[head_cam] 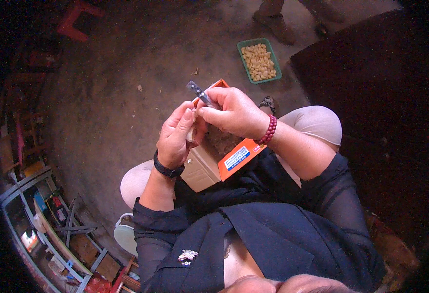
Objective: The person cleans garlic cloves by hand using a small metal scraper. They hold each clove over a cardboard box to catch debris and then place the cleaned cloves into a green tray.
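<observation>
My left hand (178, 135) pinches a pale piece, apparently garlic (191, 134), between thumb and fingers. A small dark knife-like tool (198, 92) is gripped in my right hand (231, 110), its visible end pointing up and left, away from me. Both hands meet above an open cardboard box (200, 170) in my lap. Its orange flap (239, 158) bears a printed label. Brownish scraps (223, 143) lie inside, partly hidden by my right hand.
A green plastic basket (279, 69) full of pale peeled cloves stands on the concrete floor (108, 91). Another person's shoe (278, 29) is beyond it. Dark furniture (364, 73) stands on the right. A metal rack (28, 205) and a pale round-topped stool (125, 234) are at left.
</observation>
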Demonstrator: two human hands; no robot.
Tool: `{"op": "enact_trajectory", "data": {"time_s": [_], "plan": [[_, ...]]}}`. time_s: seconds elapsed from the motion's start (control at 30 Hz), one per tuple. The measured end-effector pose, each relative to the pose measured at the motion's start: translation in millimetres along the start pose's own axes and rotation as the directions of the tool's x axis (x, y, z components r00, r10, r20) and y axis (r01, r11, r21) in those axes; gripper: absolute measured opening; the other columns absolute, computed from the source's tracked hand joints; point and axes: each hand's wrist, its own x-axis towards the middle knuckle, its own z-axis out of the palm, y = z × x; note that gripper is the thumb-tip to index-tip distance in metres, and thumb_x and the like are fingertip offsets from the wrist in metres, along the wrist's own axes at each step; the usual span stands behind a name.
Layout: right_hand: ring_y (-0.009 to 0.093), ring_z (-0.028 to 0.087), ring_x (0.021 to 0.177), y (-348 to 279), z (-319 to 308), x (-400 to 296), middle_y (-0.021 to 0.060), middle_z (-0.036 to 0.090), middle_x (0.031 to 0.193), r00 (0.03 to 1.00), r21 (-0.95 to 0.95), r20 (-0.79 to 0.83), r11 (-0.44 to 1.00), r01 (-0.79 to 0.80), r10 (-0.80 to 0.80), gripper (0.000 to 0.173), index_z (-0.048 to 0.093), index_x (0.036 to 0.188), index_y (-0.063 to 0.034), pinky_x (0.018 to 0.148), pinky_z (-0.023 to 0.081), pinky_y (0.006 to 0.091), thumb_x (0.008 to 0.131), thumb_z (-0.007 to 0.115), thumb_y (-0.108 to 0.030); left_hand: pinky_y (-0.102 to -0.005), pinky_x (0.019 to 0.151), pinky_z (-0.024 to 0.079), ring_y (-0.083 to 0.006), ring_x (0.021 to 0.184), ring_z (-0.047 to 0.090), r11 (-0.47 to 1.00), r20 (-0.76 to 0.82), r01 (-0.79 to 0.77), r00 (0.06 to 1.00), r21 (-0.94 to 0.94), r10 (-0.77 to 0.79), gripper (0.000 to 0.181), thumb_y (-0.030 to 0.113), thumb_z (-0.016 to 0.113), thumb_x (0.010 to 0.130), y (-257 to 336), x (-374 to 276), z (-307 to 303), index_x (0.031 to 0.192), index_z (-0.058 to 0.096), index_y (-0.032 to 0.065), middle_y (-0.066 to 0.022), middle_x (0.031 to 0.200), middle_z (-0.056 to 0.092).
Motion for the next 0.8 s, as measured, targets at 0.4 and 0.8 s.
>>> {"op": "enact_trajectory", "data": {"time_s": [0.4, 0.8], "plan": [[0.003, 0.044, 0.048, 2.0, -11.0, 14.1, -0.0025, 0.050, 0.059, 0.958, -0.034, -0.288, 0.999, -0.009, -0.002, 0.015, 0.056, 0.082, -0.0021, 0.042, 0.034, 0.0195, 0.087, 0.055, -0.016, -0.0181, 0.044, 0.036, -0.0084, 0.052, 0.046, 0.998, -0.020, -0.058, 0.998, 0.018, 0.058, 0.012, 0.008, 0.047, 0.091, 0.8, 4.2, -1.1, 0.099, 0.054, 0.0033, -0.0048, 0.071, 0.053], [0.014, 0.044, 0.047, 32.5, -116.7, 82.0, 0.0048, 0.048, 0.062, 0.668, 0.643, -0.591, 0.764, 0.051, 0.453, 0.007, 0.050, 0.075, -0.0015, 0.038, 0.031, 0.0271, 0.074, 0.056, 0.002, -0.0175, 0.051, 0.040, -0.0033, 0.056, 0.050, 0.900, 0.177, -0.019, 0.982, 0.436, -0.066, 0.018, 0.003, 0.048, 0.089, -15.8, -2.0, 69.4, 0.091, 0.066, 0.0015, 0.0014, 0.066, 0.057]]}}
